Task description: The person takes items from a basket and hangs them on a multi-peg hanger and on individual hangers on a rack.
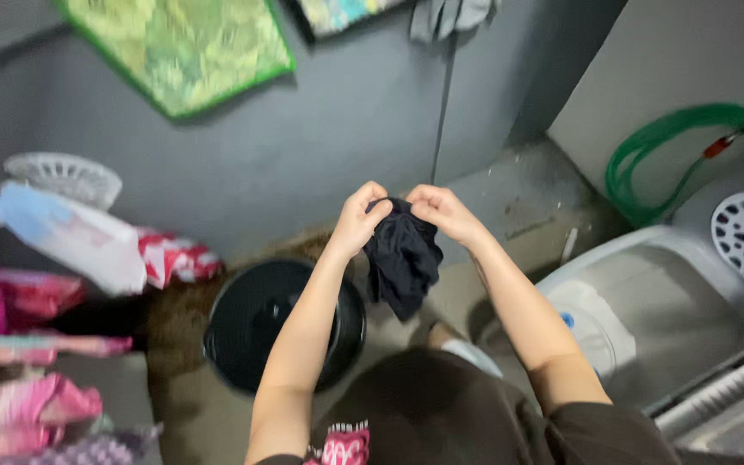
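Note:
A small black garment (402, 258) hangs bunched between both my hands at the middle of the head view. My left hand (356, 217) pinches its upper left edge and my right hand (441, 211) pinches its upper right edge. The cloth droops down over a black round bucket (256, 323) that stands on the floor below and to the left.
A grey washing machine (673, 301) with a perforated white lid stands at right, a green hose (691, 142) coiled behind it. Pink and white clothes and bags (71, 250) pile up at left. A green mat (178, 47) hangs on the grey wall.

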